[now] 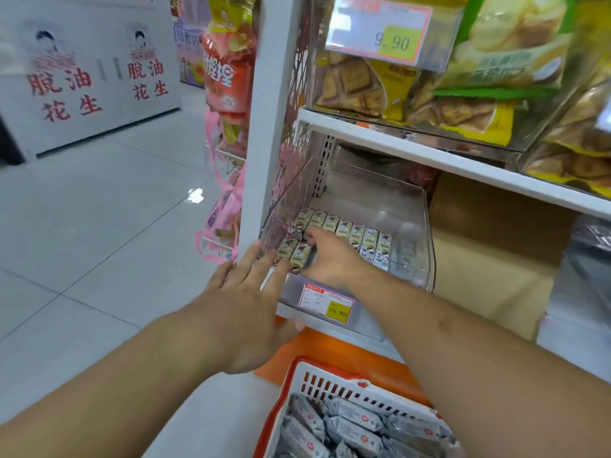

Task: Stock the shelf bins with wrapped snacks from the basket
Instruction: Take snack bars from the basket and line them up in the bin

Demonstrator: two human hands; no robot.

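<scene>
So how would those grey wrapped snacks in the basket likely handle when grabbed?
The grey wrapped snacks look small and pillow-packed, so probably light. Their glossy film may be slippery and crinkle under the fingers. They lie loosely heaped in the basket, so neighbours would likely shift when one is pulled.

We see our right hand [325,256] reaching into the clear bin [410,206], fingers on the wrapped snacks [350,231]; our left hand [244,309] spreads flat at its front, above the basket [297,388]
</scene>
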